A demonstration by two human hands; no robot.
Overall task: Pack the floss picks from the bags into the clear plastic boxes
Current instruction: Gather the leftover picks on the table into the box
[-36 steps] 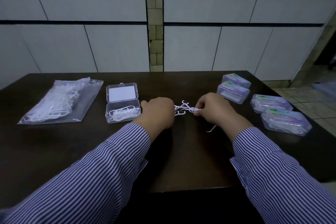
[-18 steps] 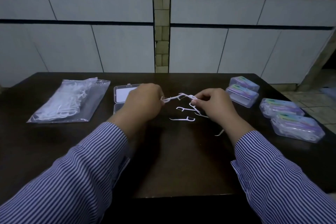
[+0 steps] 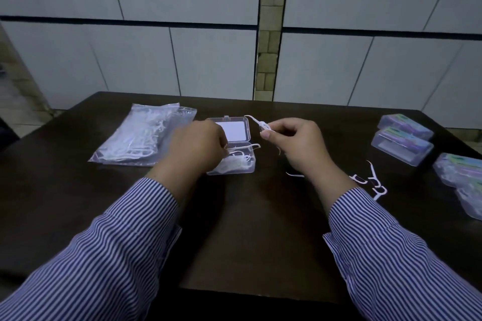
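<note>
White floss picks [image 3: 263, 124] pinched in right hand [image 3: 300, 143]; left hand [image 3: 198, 146] grips picks [image 3: 238, 150]; labels unreadable.

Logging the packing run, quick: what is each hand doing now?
Left hand: fingers closed on white plastic floss picks over the open clear plastic box.
Right hand: pinching floss picks.

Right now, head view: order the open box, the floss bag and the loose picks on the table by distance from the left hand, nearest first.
1. Open box: directly under the left hand.
2. Floss bag: to its left.
3. Loose picks: far right, past the right hand.
</note>
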